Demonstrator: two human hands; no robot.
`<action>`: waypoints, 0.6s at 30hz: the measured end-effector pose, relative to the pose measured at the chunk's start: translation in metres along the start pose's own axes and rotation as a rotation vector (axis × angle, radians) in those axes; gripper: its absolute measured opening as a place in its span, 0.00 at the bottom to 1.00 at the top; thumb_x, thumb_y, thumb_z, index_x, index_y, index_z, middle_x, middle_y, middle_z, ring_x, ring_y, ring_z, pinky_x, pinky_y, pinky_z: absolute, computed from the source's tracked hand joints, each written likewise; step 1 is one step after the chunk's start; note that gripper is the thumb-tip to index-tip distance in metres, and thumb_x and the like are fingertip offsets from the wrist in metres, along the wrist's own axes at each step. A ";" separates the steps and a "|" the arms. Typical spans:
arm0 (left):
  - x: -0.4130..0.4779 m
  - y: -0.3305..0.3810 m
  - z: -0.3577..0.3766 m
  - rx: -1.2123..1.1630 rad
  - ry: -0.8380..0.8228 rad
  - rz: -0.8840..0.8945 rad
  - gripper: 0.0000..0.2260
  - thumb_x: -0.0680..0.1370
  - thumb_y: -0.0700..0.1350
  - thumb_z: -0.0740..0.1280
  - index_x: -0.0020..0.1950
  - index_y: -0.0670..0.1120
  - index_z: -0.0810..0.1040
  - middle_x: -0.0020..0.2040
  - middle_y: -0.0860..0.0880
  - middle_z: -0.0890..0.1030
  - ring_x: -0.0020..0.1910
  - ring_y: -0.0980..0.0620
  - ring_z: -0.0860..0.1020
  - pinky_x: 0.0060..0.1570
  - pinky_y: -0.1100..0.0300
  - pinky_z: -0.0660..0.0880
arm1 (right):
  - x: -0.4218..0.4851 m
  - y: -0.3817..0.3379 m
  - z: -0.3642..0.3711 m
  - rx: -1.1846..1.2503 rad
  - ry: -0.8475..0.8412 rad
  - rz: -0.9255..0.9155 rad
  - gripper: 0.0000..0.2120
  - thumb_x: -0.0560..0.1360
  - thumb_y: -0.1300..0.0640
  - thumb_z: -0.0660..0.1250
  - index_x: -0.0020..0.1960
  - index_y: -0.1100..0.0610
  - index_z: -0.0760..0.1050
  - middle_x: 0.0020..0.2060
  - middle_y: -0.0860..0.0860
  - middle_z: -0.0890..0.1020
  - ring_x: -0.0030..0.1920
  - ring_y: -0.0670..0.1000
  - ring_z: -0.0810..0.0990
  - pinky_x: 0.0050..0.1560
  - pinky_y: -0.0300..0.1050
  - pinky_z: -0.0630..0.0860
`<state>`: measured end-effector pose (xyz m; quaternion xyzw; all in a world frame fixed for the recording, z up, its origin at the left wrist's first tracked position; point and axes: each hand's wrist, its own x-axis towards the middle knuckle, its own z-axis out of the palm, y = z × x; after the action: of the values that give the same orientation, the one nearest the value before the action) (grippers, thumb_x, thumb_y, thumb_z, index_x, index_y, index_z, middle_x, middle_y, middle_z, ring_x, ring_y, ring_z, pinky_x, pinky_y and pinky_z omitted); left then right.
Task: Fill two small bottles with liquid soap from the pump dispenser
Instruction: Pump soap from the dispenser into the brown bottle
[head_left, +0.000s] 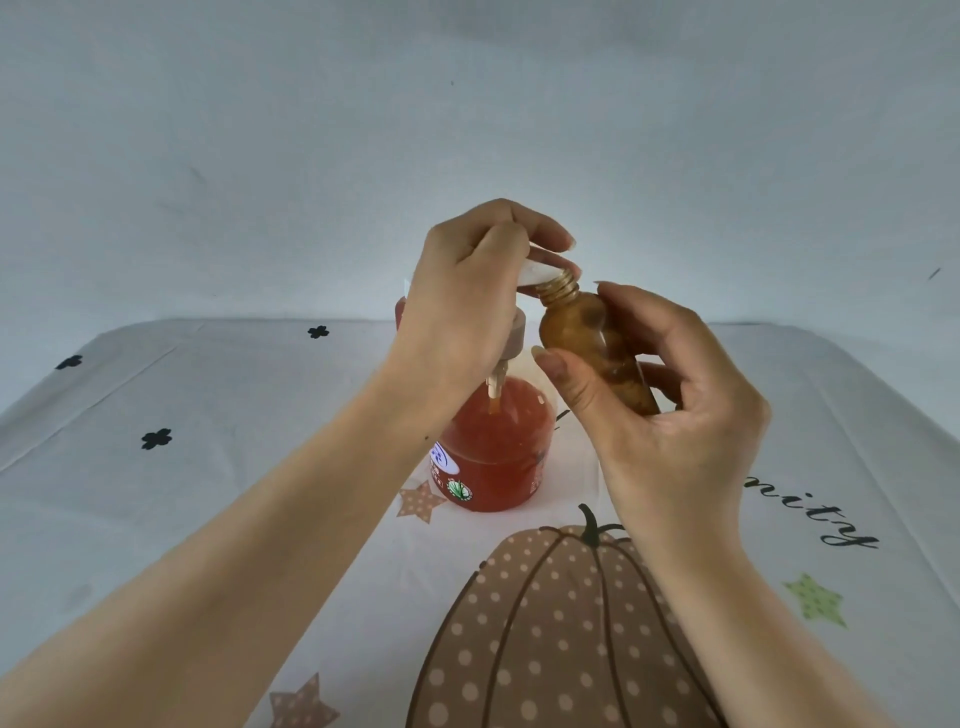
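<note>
I see open tabletop (208, 415) on both sides. My left grip (467, 301) clasps the pump dispenser (493, 447) head; my right grip (670, 395) holds the small bottle (587, 338), mouth touching the spout.

We see the pump dispenser (493, 441) standing mid-table with our left hand (462, 306) over its head and our right hand (660, 384) tilting the small bottle (587, 338) against the spout, so the centre is crowded. The tablecloth (208, 415) lies bare to either side and along the near edge.
</note>
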<state>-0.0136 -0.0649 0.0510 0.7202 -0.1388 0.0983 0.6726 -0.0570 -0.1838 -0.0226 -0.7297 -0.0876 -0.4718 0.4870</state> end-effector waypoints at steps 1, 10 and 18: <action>0.000 0.000 0.000 -0.009 -0.005 -0.008 0.16 0.77 0.35 0.53 0.47 0.40 0.81 0.41 0.46 0.85 0.33 0.30 0.73 0.34 0.52 0.67 | 0.000 0.000 0.000 0.000 -0.001 0.003 0.22 0.70 0.44 0.75 0.59 0.54 0.81 0.48 0.47 0.85 0.49 0.50 0.84 0.49 0.43 0.80; -0.002 0.001 0.000 -0.042 -0.007 -0.018 0.16 0.77 0.35 0.53 0.48 0.39 0.80 0.43 0.42 0.84 0.31 0.26 0.71 0.25 0.50 0.67 | 0.000 -0.002 0.000 0.010 -0.006 0.016 0.23 0.70 0.42 0.74 0.59 0.54 0.81 0.48 0.46 0.85 0.50 0.49 0.84 0.49 0.41 0.79; 0.001 0.000 0.001 -0.036 -0.042 -0.008 0.16 0.76 0.34 0.52 0.47 0.39 0.79 0.40 0.44 0.84 0.30 0.30 0.71 0.24 0.58 0.64 | 0.000 0.000 0.000 0.000 -0.001 -0.008 0.21 0.70 0.44 0.75 0.59 0.53 0.81 0.47 0.46 0.85 0.48 0.49 0.83 0.48 0.39 0.78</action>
<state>-0.0131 -0.0662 0.0513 0.7105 -0.1516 0.0781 0.6828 -0.0573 -0.1838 -0.0226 -0.7296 -0.0906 -0.4734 0.4852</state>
